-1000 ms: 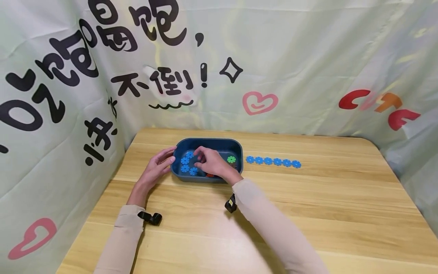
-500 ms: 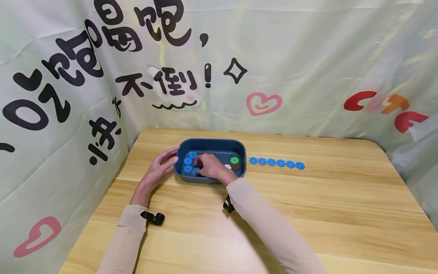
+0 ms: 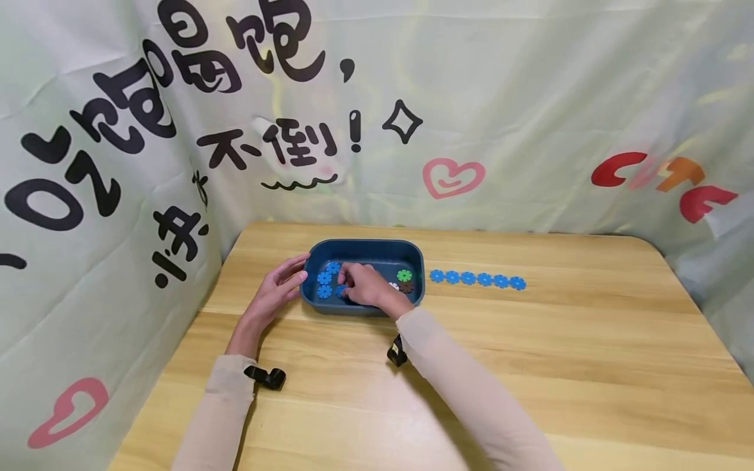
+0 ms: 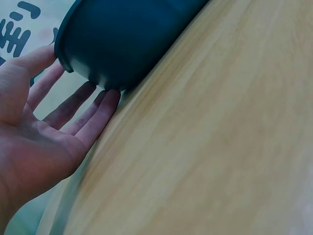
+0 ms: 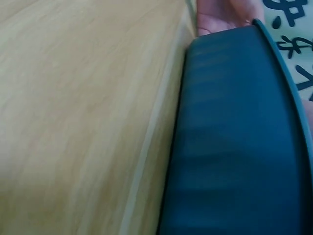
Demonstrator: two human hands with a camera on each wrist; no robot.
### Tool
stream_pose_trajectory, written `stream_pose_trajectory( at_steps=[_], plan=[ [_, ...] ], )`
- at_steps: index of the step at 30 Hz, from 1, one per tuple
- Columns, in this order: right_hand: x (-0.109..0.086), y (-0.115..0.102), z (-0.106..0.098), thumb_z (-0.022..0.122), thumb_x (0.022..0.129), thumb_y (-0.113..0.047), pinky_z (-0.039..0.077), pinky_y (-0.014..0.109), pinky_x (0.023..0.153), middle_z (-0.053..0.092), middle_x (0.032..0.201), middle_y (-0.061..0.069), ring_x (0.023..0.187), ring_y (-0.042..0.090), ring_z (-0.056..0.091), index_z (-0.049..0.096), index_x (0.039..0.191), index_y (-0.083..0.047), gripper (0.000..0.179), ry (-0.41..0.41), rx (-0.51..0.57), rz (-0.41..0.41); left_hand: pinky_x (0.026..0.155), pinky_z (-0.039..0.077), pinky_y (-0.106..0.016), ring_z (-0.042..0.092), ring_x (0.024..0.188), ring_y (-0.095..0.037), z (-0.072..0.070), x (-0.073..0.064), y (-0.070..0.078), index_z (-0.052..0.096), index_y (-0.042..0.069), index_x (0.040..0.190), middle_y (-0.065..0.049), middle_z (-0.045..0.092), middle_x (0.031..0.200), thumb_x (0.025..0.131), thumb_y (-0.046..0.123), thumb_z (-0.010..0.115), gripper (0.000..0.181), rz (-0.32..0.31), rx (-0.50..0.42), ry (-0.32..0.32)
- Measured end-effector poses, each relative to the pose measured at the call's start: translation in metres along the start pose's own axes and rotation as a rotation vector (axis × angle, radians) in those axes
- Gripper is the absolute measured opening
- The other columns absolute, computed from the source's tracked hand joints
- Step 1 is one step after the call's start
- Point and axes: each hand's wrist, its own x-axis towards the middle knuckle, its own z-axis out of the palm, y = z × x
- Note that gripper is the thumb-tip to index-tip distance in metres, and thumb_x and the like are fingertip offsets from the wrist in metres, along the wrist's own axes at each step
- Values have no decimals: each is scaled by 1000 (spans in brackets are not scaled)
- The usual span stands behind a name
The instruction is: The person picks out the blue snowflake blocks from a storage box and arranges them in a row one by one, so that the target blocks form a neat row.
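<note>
A dark blue rectangular box (image 3: 365,311) stands on the table with several small flower-shaped plastic discs inside. Blue discs (image 3: 324,278) lie at its left end; a green disc (image 3: 404,275), a brown disc (image 3: 406,287) and part of a white disc (image 3: 393,286) are at the right. My right hand (image 3: 368,286) reaches down into the box, fingers bent, with a blue disc (image 3: 340,291) right at the thumb tip. Whether it pinches that disc I cannot tell. Extended fingers of my left hand (image 4: 54,122) touch the outside of the box's left end, the thumb near its rim.
To the right of the box, several blue discs form a straight row (image 3: 477,279) on the wooden table (image 3: 589,353). A printed cloth (image 3: 518,131) hangs behind the table and along its left side.
My right hand has lowered further into the box, and the blue disc by the thumb has shifted slightly right. White and brown discs show more fully. My left hand stays against the box.
</note>
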Motion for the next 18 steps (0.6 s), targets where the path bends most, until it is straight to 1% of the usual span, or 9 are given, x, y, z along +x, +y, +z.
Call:
stream_pose_trajectory(
  at_steps=[4, 6, 10, 14, 18],
  plan=[
    [-6, 3, -3, 61, 99, 1, 49, 31, 73, 66, 83, 6, 66, 17, 58, 63, 107, -5, 10, -3, 75, -4, 97, 54, -33, 47, 137, -34, 0, -2, -4, 45, 17, 156, -11, 42, 157, 106, 30, 60, 54, -1, -12, 6],
    [-9, 4, -5, 58, 101, 2, 54, 30, 72, 68, 87, 9, 68, 18, 63, 63, 109, -4, 12, 0, 129, -12, 96, 55, -32, 46, 138, -35, 0, -2, -5, 45, 16, 156, -12, 42, 157, 106, 29, 60, 54, 2, -18, 8],
    [-16, 5, -12, 56, 103, 4, 59, 30, 75, 67, 93, 13, 78, 24, 71, 62, 111, -3, 13, 38, 213, -25, 96, 55, -31, 46, 138, -34, 1, -2, -5, 45, 17, 156, -11, 41, 158, 105, 31, 61, 55, 3, -16, 7],
    [-24, 6, -19, 57, 103, 1, 60, 30, 74, 67, 94, 12, 82, 28, 73, 62, 113, -3, 12, 84, 232, -29, 96, 55, -31, 46, 138, -33, 1, 0, -3, 45, 18, 156, -10, 41, 158, 105, 33, 62, 56, -6, -13, 4],
    [-33, 8, -27, 59, 103, -2, 60, 29, 75, 68, 95, 10, 81, 26, 72, 64, 118, -2, 16, 131, 219, -44, 96, 54, -30, 45, 138, -33, 1, 1, -1, 45, 19, 156, -10, 41, 158, 105, 34, 62, 56, -17, -3, 9]
  ],
)
